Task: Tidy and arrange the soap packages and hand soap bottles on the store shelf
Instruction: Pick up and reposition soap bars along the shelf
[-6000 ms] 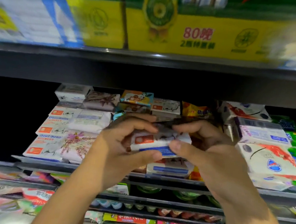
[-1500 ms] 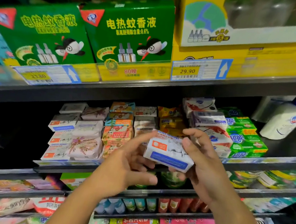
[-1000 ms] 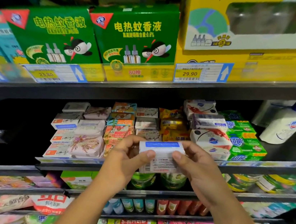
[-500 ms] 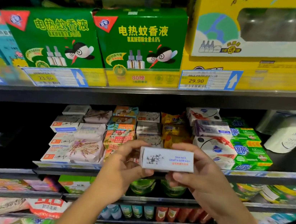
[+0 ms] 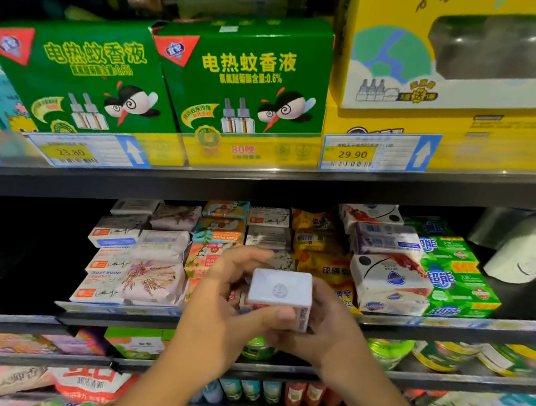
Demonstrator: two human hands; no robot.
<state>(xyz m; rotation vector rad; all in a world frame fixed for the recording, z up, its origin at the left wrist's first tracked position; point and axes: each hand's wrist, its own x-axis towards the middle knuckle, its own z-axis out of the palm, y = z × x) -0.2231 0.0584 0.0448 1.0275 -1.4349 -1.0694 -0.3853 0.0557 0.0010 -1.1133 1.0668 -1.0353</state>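
Left hand and right hand clasped round white soap box; held end-on before shelf front edge; soap packages stacked behind.

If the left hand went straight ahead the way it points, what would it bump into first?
Probably the stacked peach flowery soap packages just beyond the left hand, which grips the small white soap box. Depth is hard to judge here.

The soap box is showing matt white card. The shelf rail is presenting dark, smooth metal. The green cartons are gleaming as glossy printed card.
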